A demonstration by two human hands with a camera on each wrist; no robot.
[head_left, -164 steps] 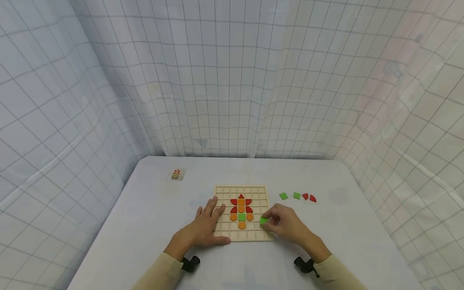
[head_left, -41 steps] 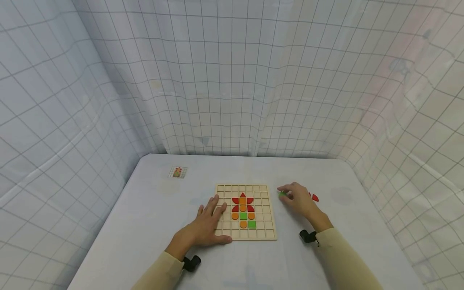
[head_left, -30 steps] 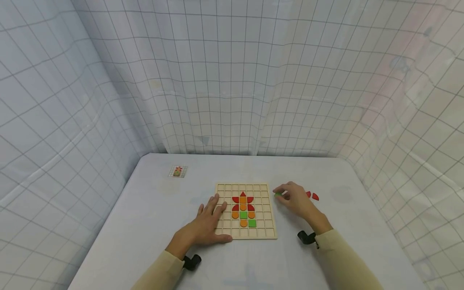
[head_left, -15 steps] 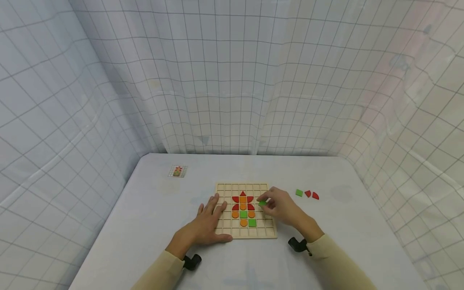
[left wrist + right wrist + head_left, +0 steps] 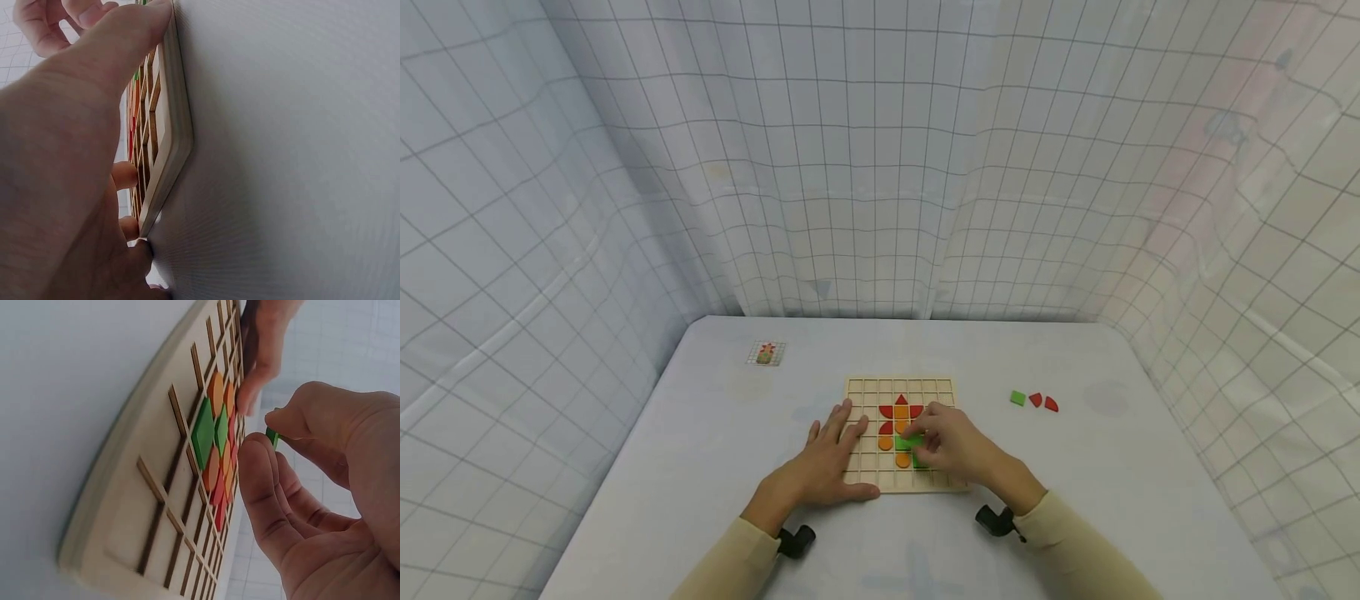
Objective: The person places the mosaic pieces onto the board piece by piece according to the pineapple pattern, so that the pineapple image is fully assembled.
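A wooden grid board (image 5: 940,392) lies flat on the table and carries a figure of red, orange and green tiles (image 5: 899,414). My left hand (image 5: 838,454) rests flat on the board's left part, thumb against its near edge (image 5: 169,125). My right hand (image 5: 919,442) hovers over the middle of the board and pinches a small green square tile (image 5: 272,435) between thumb and forefinger. Just below it, two green squares (image 5: 203,432) sit in the grid cells. In the head view my right hand hides the lower right of the figure.
To the right of the board lie a loose green square (image 5: 1017,397) and two red quarter-round pieces (image 5: 1042,402). A small picture card (image 5: 765,353) sits at the far left of the table. Checked fabric walls close in the table on three sides.
My right hand took a green square from the loose pieces on the right and carried it left, over the middle of the board. The left hand stayed put.
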